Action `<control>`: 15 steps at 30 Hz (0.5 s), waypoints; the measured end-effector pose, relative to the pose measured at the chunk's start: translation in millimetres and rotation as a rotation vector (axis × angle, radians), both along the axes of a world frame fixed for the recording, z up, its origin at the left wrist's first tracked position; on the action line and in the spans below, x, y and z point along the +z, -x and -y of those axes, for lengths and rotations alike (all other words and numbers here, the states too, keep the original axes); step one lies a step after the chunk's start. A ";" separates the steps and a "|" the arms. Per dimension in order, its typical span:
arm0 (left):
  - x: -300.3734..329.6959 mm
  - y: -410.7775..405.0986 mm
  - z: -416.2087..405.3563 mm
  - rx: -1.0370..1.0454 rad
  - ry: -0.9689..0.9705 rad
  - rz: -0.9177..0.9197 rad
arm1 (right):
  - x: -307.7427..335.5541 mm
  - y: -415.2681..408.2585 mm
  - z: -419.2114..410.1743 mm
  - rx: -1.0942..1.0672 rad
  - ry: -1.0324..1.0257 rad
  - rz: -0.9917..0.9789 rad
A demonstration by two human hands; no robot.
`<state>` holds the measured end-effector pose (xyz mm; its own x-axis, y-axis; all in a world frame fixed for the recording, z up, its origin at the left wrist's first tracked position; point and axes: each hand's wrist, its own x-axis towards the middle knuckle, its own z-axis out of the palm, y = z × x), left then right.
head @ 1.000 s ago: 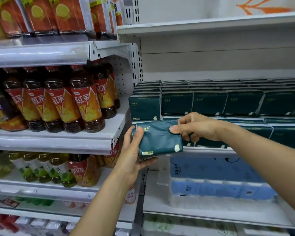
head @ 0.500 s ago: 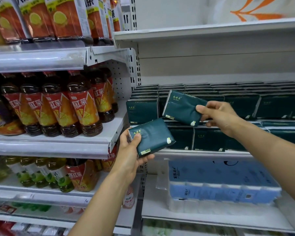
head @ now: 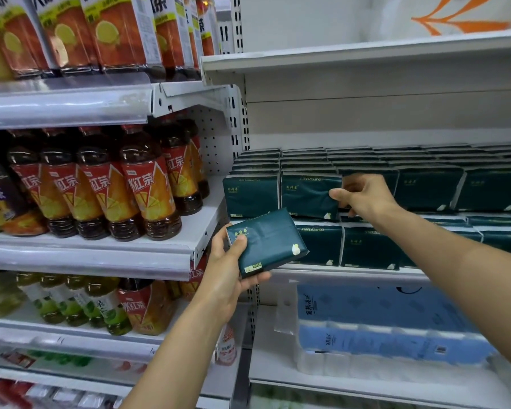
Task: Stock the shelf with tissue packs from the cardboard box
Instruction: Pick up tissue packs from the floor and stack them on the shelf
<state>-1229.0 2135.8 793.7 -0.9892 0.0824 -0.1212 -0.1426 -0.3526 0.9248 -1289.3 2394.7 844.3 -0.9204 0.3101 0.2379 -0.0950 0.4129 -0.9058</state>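
Note:
My left hand [head: 229,268] grips a dark green tissue pack [head: 267,242] in front of the white shelf [head: 337,270], tilted, thumb across its left end. My right hand [head: 363,196] pinches the right edge of a second dark green tissue pack [head: 309,194], which stands upright in the upper row, second from the left. Rows of the same dark green packs [head: 425,187] fill the shelf in two layers. The cardboard box is out of view.
Bottles of iced tea [head: 101,187] crowd the shelves on the left, past a perforated white upright [head: 233,128]. Blue packs of toilet rolls [head: 381,329] lie on the shelf below. An upper white shelf [head: 366,54] overhangs the tissue packs.
My right hand took one pack off the pair held in my left hand, lifted it up and set it upright into the upper row. My left hand kept its pack and rose slightly.

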 end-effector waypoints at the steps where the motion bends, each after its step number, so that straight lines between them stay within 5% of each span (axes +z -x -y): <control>1: -0.1 0.2 0.6 0.000 -0.002 -0.001 | -0.2 1.3 0.3 0.000 -0.004 -0.001; 15: -5.5 6.6 -4.8 -0.025 -0.042 0.016 | -7.0 11.7 -0.1 -0.087 -0.123 0.021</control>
<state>-1235.6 2140.6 788.2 -0.9847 0.1127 -0.1327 -0.1665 -0.3869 0.9070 -1301.0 2394.8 837.3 -0.8968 0.3584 0.2596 -0.0355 0.5264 -0.8495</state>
